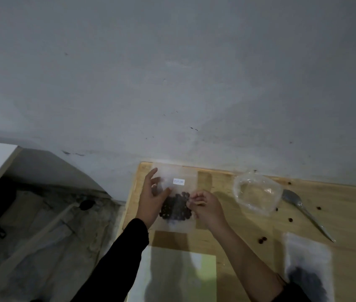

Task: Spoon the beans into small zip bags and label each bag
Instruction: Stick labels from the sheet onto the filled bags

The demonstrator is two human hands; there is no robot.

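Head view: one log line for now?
zip bag: labelled, beans inside | left hand: holds left edge | right hand: pinches right edge | spoon: lying on table

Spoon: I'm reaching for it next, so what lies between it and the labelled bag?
Head view: a crumpled clear plastic bag lies between the spoon and the labelled bag.
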